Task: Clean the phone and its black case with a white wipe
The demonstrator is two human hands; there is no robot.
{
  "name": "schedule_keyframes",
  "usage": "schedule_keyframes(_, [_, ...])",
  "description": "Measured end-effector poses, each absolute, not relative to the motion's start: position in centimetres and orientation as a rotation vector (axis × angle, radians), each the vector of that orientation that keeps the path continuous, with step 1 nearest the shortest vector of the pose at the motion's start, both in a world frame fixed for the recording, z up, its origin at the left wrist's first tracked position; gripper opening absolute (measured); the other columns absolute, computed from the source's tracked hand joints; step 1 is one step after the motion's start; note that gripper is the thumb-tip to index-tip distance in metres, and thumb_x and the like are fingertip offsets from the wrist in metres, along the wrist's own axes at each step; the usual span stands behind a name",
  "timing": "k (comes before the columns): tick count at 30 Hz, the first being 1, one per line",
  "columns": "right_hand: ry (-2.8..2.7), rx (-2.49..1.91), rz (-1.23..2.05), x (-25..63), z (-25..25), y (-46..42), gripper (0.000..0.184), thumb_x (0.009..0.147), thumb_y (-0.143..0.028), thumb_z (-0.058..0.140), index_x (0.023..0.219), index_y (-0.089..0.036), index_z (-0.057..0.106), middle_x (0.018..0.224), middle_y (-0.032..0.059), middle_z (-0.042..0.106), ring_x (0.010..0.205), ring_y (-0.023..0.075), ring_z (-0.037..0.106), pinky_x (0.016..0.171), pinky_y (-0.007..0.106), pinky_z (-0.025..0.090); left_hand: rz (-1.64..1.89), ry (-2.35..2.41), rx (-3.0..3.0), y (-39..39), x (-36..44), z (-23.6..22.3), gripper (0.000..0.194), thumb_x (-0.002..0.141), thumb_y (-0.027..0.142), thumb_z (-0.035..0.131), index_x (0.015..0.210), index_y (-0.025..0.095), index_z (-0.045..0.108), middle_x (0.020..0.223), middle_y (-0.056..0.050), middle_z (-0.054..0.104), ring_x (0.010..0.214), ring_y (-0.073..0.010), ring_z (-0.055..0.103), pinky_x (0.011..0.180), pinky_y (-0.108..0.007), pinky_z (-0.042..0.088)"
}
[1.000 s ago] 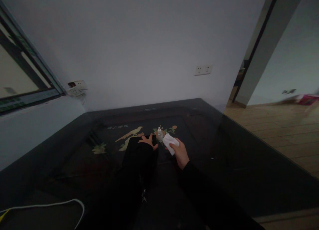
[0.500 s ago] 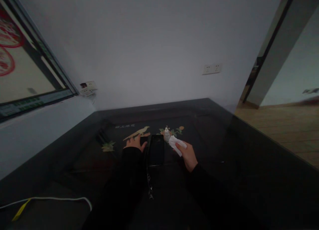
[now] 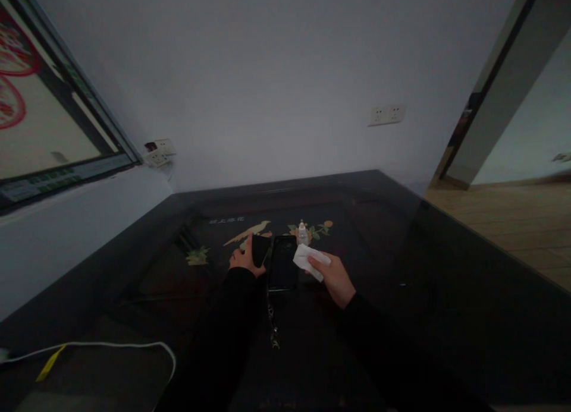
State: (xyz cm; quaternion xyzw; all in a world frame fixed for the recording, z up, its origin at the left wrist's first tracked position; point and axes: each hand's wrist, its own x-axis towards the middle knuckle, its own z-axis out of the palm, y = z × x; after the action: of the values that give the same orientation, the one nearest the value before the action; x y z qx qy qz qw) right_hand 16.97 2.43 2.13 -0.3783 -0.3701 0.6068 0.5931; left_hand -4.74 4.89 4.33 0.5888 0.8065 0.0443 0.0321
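Observation:
On the dark table (image 3: pixel 401 293) lies a black phone (image 3: pixel 284 262), screen up, between my two hands. My left hand (image 3: pixel 243 261) is closed on a small black flat object (image 3: pixel 260 250), lifted and tilted just left of the phone. My right hand (image 3: pixel 334 276) grips a folded white wipe (image 3: pixel 307 261) beside the phone's right edge. A small clear dropper bottle (image 3: pixel 303 233) stands upright just beyond the phone. A thin strap or chain (image 3: pixel 272 326) trails from the phone's near end toward me.
The tabletop carries an inlaid bird and flower picture (image 3: pixel 250 230). A white cable with a yellow tag (image 3: pixel 89 349) lies at the near left. A window (image 3: pixel 40 126) is on the left, wall sockets (image 3: pixel 386 115) behind, and a doorway with wooden floor (image 3: pixel 513 222) to the right.
My left hand has picked up the small black object and tilted it beside the phone. My right hand with the wipe moved closer to the phone's right edge. The view shifted slightly.

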Motion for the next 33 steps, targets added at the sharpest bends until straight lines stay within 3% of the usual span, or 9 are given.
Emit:
schedule_keyframes(7, [-0.895, -0.674, 1.744, 14.7, 4.1, -0.6, 0.041, 0.059, -0.037, 0.077, 0.089, -0.012, 0.068, 0.091, 0.0097, 0.069, 0.079, 0.0205, 0.065, 0.075, 0.035, 0.050, 0.798, 2.060, 2.002, 2.3, -3.5, 6.1, 0.108, 0.061, 0.039, 0.065, 0.142, 0.018, -0.003, 0.121, -0.015, 0.045, 0.107, -0.0261, 0.051, 0.090, -0.037, 0.041])
schedule_keyframes(11, [-0.843, -0.655, 1.779, 14.2, 4.0, -1.1, 0.042, 0.059, -0.036, 0.078, 0.092, -0.012, 0.066, 0.089, 0.0082, 0.070, 0.080, 0.0186, 0.065, 0.082, 0.035, 0.047, 0.878, 1.733, 2.045, 1.9, -2.0, 5.0, 0.118, 0.053, 0.044, 0.070, 0.142, 0.010, 0.001, 0.124, -0.021, 0.041, 0.112, -0.0322, 0.046, 0.095, -0.044, 0.037])
schedule_keyframes(15, [-0.799, -0.705, 1.754, 14.5, 3.4, -0.6, 0.038, 0.060, -0.034, 0.077, 0.089, -0.012, 0.066, 0.079, 0.0046, 0.070, 0.069, 0.0148, 0.063, 0.073, 0.029, 0.047, 0.995, 1.462, 1.592, 2.9, -1.6, 3.5, 0.111, 0.035, 0.037, 0.081, 0.132, 0.009, 0.034, 0.126, -0.020, 0.041, 0.124, -0.0380, 0.031, 0.106, -0.047, 0.019])
schedule_keyframes(18, [-0.796, -0.737, 1.743, 14.9, 3.5, -0.3, 0.036, 0.061, -0.033, 0.077, 0.088, -0.012, 0.066, 0.073, 0.0030, 0.069, 0.061, 0.0130, 0.061, 0.064, 0.026, 0.047, 0.971, 1.239, 1.337, 3.1, -1.6, 3.4, 0.087, 0.046, 0.047, 0.077, 0.119, 0.012, 0.047, 0.115, -0.015, 0.055, 0.117, -0.0348, 0.042, 0.103, -0.047, 0.025])
schedule_keyframes(20, [-0.811, -0.747, 1.743, 15.1, 3.9, -0.4, 0.038, 0.063, -0.033, 0.075, 0.092, -0.012, 0.065, 0.076, 0.0039, 0.069, 0.063, 0.0135, 0.062, 0.063, 0.026, 0.047, 0.947, 1.113, 1.224, 2.7, -1.5, 3.7, 0.085, 0.059, 0.059, 0.064, 0.125, 0.011, 0.041, 0.112, -0.014, 0.058, 0.110, -0.0316, 0.049, 0.097, -0.045, 0.033])
schedule_keyframes(23, [-0.855, -0.764, 1.744, 15.2, 4.7, -0.6, 0.040, 0.066, -0.035, 0.073, 0.097, -0.012, 0.063, 0.082, 0.0057, 0.069, 0.069, 0.0148, 0.063, 0.066, 0.026, 0.049, 0.958, 0.963, 1.068, 1.7, -1.2, 4.1, 0.094, 0.064, 0.068, 0.048, 0.136, 0.012, 0.024, 0.124, -0.014, 0.052, 0.114, -0.0296, 0.048, 0.095, -0.043, 0.036])
schedule_keyframes(28, [-1.019, -0.858, 1.709, 15.9, 5.7, -0.4, 0.040, 0.065, -0.039, 0.072, 0.093, -0.010, 0.065, 0.072, 0.0054, 0.068, 0.057, 0.0142, 0.062, 0.050, 0.024, 0.049, 0.971, 0.536, 0.642, 0.3, -1.3, 3.9, 0.081, 0.081, 0.053, 0.034, 0.141, 0.020, -0.010, 0.131, -0.013, 0.047, 0.119, -0.0279, 0.046, 0.099, -0.046, 0.030])
schedule_keyframes(30, [-1.084, -0.930, 1.636, 16.8, 6.0, 0.3, 0.040, 0.064, -0.038, 0.073, 0.090, -0.009, 0.065, 0.065, 0.0051, 0.067, 0.050, 0.0145, 0.060, 0.044, 0.025, 0.049, 0.935, 0.356, 0.516, 0.0, -1.3, 3.6, 0.077, 0.084, 0.051, 0.031, 0.139, 0.026, -0.017, 0.128, -0.012, 0.050, 0.117, -0.0296, 0.048, 0.098, -0.051, 0.028])
schedule_keyframes(33, [-1.089, -1.054, 1.380, 18.4, 6.1, 1.7, 0.041, 0.070, -0.039, 0.067, 0.098, -0.010, 0.063, 0.071, 0.0066, 0.068, 0.054, 0.0169, 0.064, 0.049, 0.030, 0.053, 0.869, 0.219, 0.495, -0.3, -1.3, 3.5, 0.079, 0.083, 0.053, 0.033, 0.136, 0.032, -0.022, 0.123, -0.013, 0.054, 0.115, -0.0328, 0.050, 0.093, -0.056, 0.029])
